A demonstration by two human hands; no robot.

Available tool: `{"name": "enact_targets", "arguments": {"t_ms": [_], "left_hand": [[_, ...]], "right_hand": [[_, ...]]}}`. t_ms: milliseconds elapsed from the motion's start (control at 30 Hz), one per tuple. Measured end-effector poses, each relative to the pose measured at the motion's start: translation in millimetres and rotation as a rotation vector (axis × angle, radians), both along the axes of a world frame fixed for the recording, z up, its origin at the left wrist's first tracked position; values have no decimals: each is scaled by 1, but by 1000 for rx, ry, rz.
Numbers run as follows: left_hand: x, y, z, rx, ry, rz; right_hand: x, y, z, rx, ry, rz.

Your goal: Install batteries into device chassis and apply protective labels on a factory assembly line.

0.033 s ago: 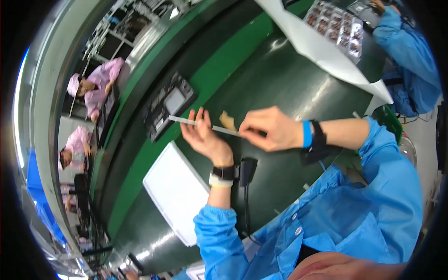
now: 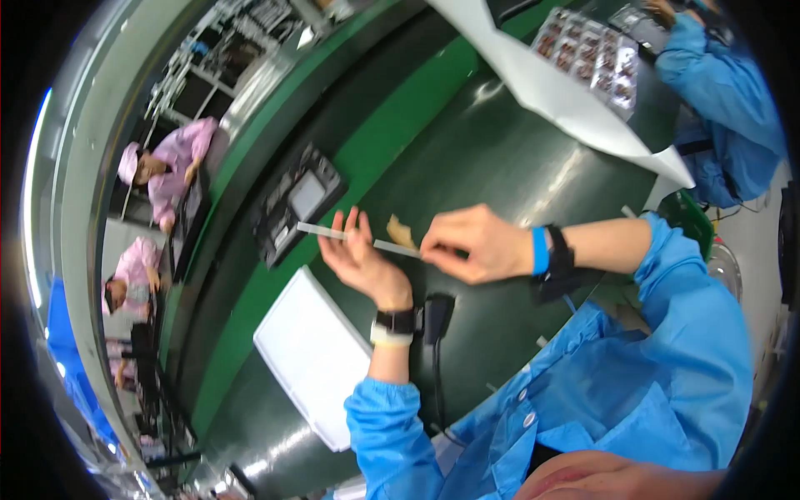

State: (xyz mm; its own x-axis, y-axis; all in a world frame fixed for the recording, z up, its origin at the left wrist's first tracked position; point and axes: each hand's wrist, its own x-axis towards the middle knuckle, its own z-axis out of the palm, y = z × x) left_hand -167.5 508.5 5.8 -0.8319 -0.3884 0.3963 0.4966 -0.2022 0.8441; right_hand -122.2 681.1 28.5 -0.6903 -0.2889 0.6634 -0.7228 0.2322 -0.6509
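Observation:
A thin, whitish translucent strip (image 2: 396,248) runs slantwise between my two hands, above the dark green work surface (image 2: 467,175). My left hand (image 2: 367,262) is turned palm up, and the strip crosses its fingers, gripped among them; the middle of the strip is hidden there. Several of that hand's fingertips point upward. At the strip's right end, my right hand (image 2: 479,246) pinches it between thumb and forefinger. Just beyond the strip, between the hands, lies a small tan crumpled piece (image 2: 400,231), which I cannot identify.
A black fixture (image 2: 298,204) with a pale rectangle stands at far left; a white panel (image 2: 312,358) lies nearer. A black cable (image 2: 436,375) runs beside my left wrist. A white sheet (image 2: 567,104) and a clear compartment tray (image 2: 587,58) are at far right, near a blue-sleeved co-worker.
The whole view has shifted slightly, so everything sits a little lower in the picture. My hands keep the same hold on the strip.

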Motion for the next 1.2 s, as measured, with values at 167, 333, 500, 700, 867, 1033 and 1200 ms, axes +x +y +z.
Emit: {"name": "enact_targets", "arguments": {"t_ms": [167, 333, 500, 700, 867, 1033, 1200], "left_hand": [[9, -9, -2, -28, 8, -1], [10, -1, 1, -47, -2, -7], [5, 1, -1, 161, -87, -80], [0, -21, -6, 391, -255, -144], [-14, -27, -18, 427, -281, -204], [-11, -24, -11, 390, -305, -209], [-13, -26, -12, 385, -296, -203]], "right_hand": [[4, -5, -2, -1, 57, 22], [6, 0, -2, -16, -75, 46], [-7, 9, 0, -21, -105, -22], [-5, 48, 11, -103, -123, -196], [63, 105, 26, -8, -18, -376], [148, 206, 30, 168, -31, -812], [228, 299, 26, 254, -303, -1090]]}}
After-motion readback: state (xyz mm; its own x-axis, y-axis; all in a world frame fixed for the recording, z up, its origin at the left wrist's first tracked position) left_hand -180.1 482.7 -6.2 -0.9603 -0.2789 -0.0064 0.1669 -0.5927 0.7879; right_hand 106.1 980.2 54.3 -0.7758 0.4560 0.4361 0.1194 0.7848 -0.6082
